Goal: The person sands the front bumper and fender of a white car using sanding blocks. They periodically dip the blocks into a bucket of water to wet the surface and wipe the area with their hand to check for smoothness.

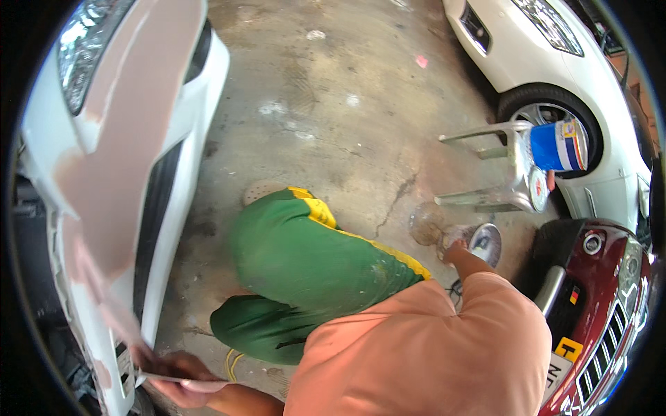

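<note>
My left hand (179,388), at the lower left beside the white car bumper (191,159), is closed on a thin, flat pinkish sheet (114,305). The sheet rises in front of the bumper and its upper part is blurred. Dull pink patches cover much of the bumper and the panel beside it. My right hand (454,251) reaches down to the right, against the near side of a shiny metal pail (485,244) on the floor. Its fingers are small and partly hidden, so their grip on the pail cannot be made out.
A grey plastic stool (513,163) lies or stands tilted right of centre, with a blue and white paint can (558,145) by it. A white car (555,76) stands at the upper right, a dark red one (603,298) at the lower right. Yellow cord (232,364) lies near my knee.
</note>
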A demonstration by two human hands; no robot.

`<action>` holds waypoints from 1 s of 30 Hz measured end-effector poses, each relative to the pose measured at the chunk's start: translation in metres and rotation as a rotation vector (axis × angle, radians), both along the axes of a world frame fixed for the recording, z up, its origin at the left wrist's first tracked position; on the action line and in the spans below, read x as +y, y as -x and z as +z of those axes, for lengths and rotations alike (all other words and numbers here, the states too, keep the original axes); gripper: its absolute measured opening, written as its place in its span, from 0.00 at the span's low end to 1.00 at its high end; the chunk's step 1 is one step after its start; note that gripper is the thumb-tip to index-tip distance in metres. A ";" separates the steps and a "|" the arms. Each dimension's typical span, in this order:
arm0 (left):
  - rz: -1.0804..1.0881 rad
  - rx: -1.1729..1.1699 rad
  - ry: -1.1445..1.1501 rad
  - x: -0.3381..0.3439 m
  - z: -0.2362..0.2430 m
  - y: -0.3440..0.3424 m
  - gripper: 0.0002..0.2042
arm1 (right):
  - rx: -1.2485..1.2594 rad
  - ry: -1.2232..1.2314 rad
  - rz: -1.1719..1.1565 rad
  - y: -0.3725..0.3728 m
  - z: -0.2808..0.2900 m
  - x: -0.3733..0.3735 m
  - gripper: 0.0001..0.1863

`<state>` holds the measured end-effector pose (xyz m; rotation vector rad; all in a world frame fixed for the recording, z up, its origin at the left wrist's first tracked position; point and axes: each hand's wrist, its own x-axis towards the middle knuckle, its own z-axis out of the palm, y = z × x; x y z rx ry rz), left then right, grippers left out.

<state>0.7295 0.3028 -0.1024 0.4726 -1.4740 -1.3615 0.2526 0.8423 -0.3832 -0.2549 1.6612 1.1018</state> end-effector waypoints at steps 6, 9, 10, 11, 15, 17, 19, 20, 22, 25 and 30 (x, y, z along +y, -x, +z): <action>0.139 -0.006 -0.466 0.005 -0.016 0.047 0.43 | 0.133 0.689 -0.302 0.032 -0.009 -0.024 0.33; -0.224 0.075 -0.641 -0.004 -0.013 0.075 0.42 | 0.262 1.558 -0.638 0.009 0.084 -0.197 0.32; -0.297 0.096 -0.650 -0.003 -0.010 0.087 0.41 | 0.162 1.691 -0.798 0.002 0.140 -0.256 0.31; -0.343 0.098 -0.662 -0.002 -0.001 0.100 0.40 | 0.053 1.893 -0.811 -0.017 0.209 -0.315 0.30; -0.444 0.087 -0.652 0.005 0.015 0.140 0.32 | -1.024 2.115 -1.092 -0.072 0.334 -0.434 0.30; -0.527 0.067 -0.628 0.003 0.012 0.146 0.25 | -1.247 1.967 -1.321 -0.100 0.339 -0.464 0.29; -0.540 0.059 -0.626 0.007 0.011 0.155 0.23 | -1.286 1.813 -1.462 -0.110 0.332 -0.475 0.27; -0.536 0.061 -0.612 0.010 0.013 0.162 0.23 | -1.218 1.756 -1.486 -0.110 0.328 -0.478 0.27; -0.543 0.005 -0.639 0.009 0.002 0.170 0.24 | -1.160 1.646 -1.532 -0.103 0.318 -0.488 0.26; -0.425 0.058 -0.742 0.016 -0.016 0.175 0.25 | -1.224 1.579 -1.632 -0.087 0.304 -0.511 0.27; -0.022 0.205 -0.826 0.031 -0.017 0.147 0.25 | -1.439 1.599 -1.703 -0.048 0.276 -0.554 0.27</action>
